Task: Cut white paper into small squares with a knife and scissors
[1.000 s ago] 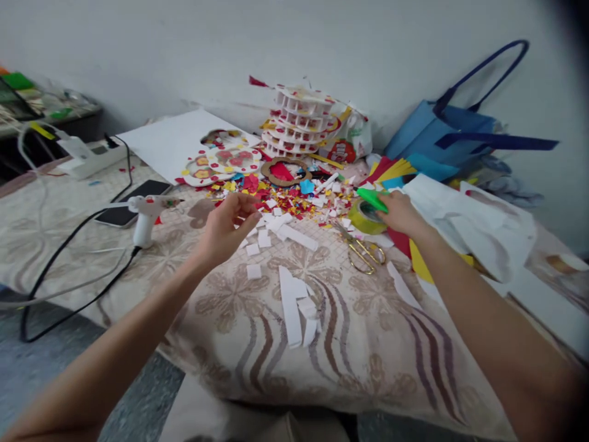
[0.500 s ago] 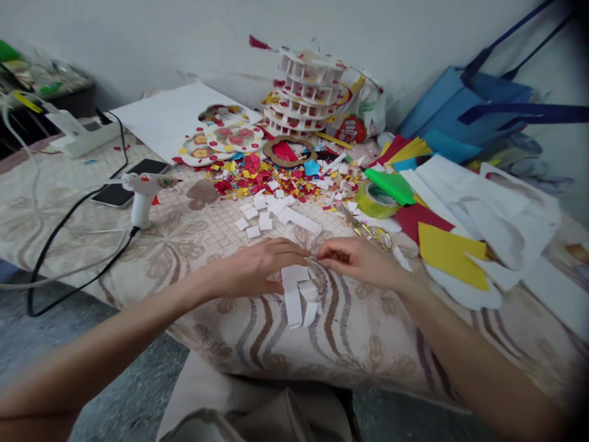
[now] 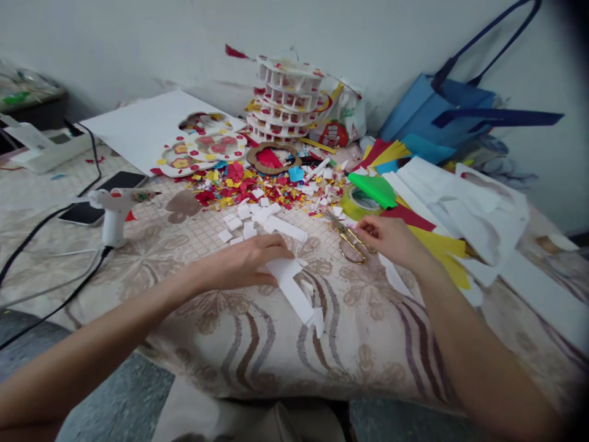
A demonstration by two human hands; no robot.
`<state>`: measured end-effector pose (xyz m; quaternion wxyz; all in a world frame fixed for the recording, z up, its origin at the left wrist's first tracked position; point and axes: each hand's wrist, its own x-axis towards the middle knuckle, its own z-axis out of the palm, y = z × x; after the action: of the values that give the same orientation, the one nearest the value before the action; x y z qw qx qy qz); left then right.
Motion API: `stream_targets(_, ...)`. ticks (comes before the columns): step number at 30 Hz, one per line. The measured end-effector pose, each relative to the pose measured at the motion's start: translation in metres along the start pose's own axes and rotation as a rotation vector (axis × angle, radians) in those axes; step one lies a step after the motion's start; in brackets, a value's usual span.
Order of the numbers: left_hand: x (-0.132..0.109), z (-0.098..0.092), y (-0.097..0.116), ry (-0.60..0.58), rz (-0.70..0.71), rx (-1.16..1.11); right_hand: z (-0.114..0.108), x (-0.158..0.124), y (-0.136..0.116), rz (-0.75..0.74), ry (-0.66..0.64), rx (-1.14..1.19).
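My left hand (image 3: 251, 261) is closed on a strip of white foam board or paper (image 3: 294, 296), its thumb below and its fingers above. The strip slants down toward the table's front edge, with smaller white pieces (image 3: 317, 321) at its lower end. My right hand (image 3: 391, 239) has its fingers curled at the handles of a pair of gold-handled scissors (image 3: 353, 245), which lie with their blades pointing away to the left. Its fingertips pinch at the right handle ring. Small white squares (image 3: 243, 212) lie scattered beyond my left hand.
A white glue gun (image 3: 115, 215) stands at the left with its cable, beside a phone (image 3: 87, 212). Behind are coloured scraps (image 3: 234, 184) and a tiered white model (image 3: 288, 101). Green-yellow tape (image 3: 352, 205), coloured sheets (image 3: 442, 245) and a blue bag (image 3: 427, 110) crowd the right.
My right hand has moved away from my left, out to the scissors at the right. My left hand has taken hold of the white strip. The view has shifted slightly to the right.
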<state>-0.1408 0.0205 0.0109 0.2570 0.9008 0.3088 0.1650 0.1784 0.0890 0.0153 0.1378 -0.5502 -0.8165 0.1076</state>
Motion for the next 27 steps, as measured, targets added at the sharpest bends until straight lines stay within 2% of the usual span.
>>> stream_targets(3, 0.014, -0.016, -0.003, 0.062, -0.016, 0.003, 0.006, 0.0, 0.003, 0.014, -0.028, -0.107)
stream_targets(6, 0.037, -0.03, -0.009, 0.194, -0.043, 0.007, 0.01, 0.001, 0.003, 0.025, 0.013, -0.174)
stream_targets(11, 0.069, -0.037, -0.026, 0.288, -0.053, 0.023, 0.007, -0.001, -0.001, 0.055, 0.001, -0.195)
stream_targets(14, 0.069, -0.032, -0.038, 0.304, -0.083, 0.086, 0.009, -0.001, 0.0, 0.101, -0.004, -0.249)
stream_targets(17, 0.058, -0.025, -0.049, 0.267, -0.129, 0.175, 0.012, 0.001, 0.003, 0.125, -0.032, -0.243)
stream_targets(19, 0.051, -0.023, -0.053, 0.258, -0.122, 0.219, 0.01, 0.001, -0.001, 0.134, -0.015, -0.205)
stream_targets(21, 0.048, -0.021, -0.052, 0.264, -0.094, 0.238, 0.006, -0.003, -0.011, 0.074, -0.018, -0.095)
stream_targets(22, 0.048, -0.021, -0.051, 0.269, -0.085, 0.239, 0.004, -0.007, -0.018, -0.002, -0.073, 0.007)
stream_targets(25, 0.049, -0.021, -0.046, 0.283, -0.103, 0.221, 0.002, -0.023, -0.044, -0.279, -0.455, 0.247)
stream_targets(27, 0.05, -0.021, -0.047, 0.297, -0.126, 0.191, 0.006, -0.035, -0.06, -0.407, -0.583, 0.293)
